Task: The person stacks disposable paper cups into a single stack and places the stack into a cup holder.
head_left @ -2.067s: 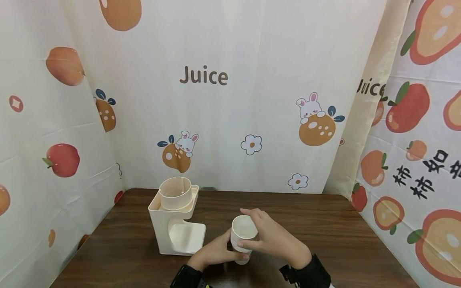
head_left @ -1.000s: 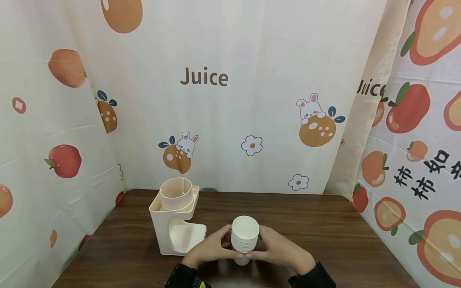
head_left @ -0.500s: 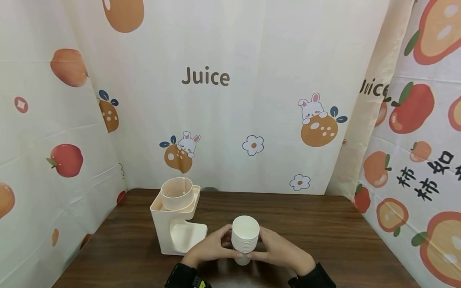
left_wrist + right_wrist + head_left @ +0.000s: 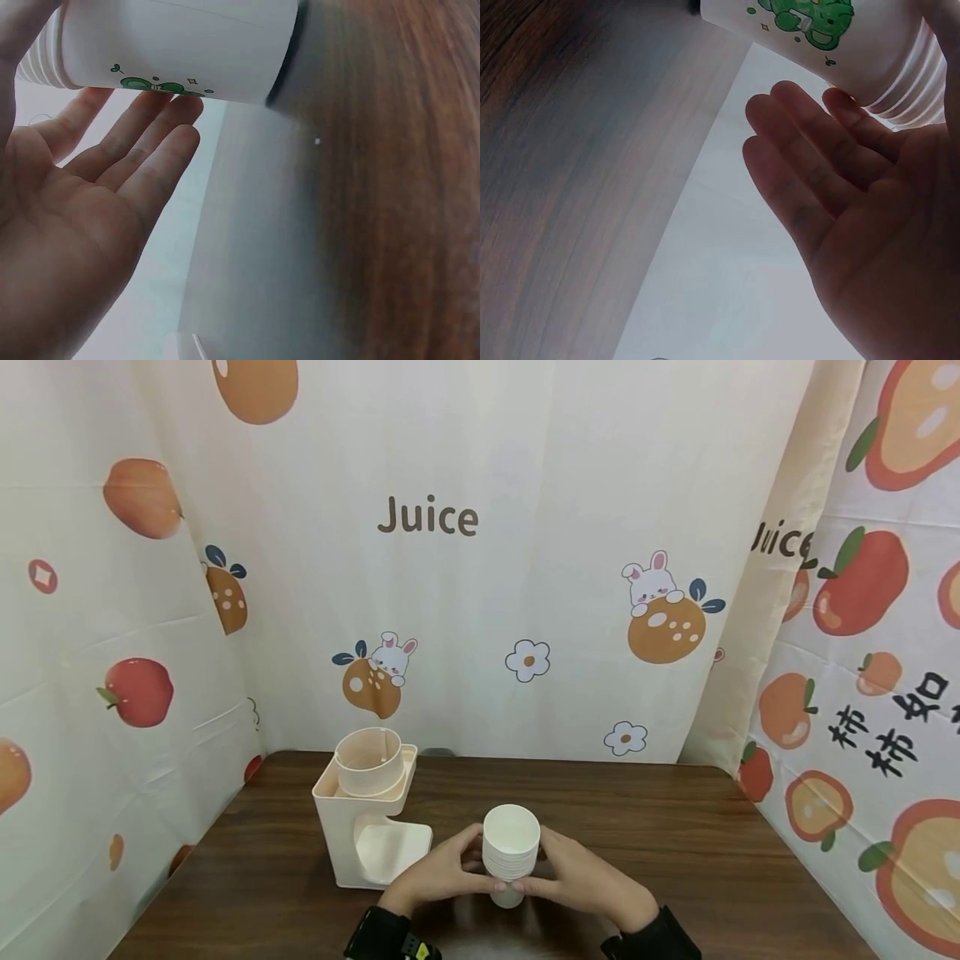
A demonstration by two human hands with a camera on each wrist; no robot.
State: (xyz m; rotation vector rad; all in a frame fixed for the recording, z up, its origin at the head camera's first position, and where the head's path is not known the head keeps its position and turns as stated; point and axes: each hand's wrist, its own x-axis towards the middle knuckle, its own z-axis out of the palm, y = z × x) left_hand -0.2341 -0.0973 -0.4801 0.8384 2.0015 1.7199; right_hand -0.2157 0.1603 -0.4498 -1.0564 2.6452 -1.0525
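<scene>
A stack of white paper cups (image 4: 512, 843) stands upright in the head view, open ends up, with several rims layered below the top one. My left hand (image 4: 448, 873) holds it from the left, thumb across the front and index finger at the side. From the right, my right hand (image 4: 587, 878) holds it the same way, the two thumbs nearly meeting. In the left wrist view the lowest cup (image 4: 187, 41) has a small green print, and the other fingers (image 4: 161, 169) lie loosely extended beside it. A green cartoon print (image 4: 821, 22) shows in the right wrist view.
To the left of the hands on the brown wooden table (image 4: 645, 827) stands a cream, juicer-like device (image 4: 337, 843) with a round cup-like top (image 4: 369, 764) and a low flat platform (image 4: 397, 852). A fruit-printed curtain (image 4: 480, 593) surrounds the table's back and sides.
About two seconds ago my right hand reached over the top cup's rim; it has since moved down to the stack's right side. Over the last second both hands have stayed nearly still.
</scene>
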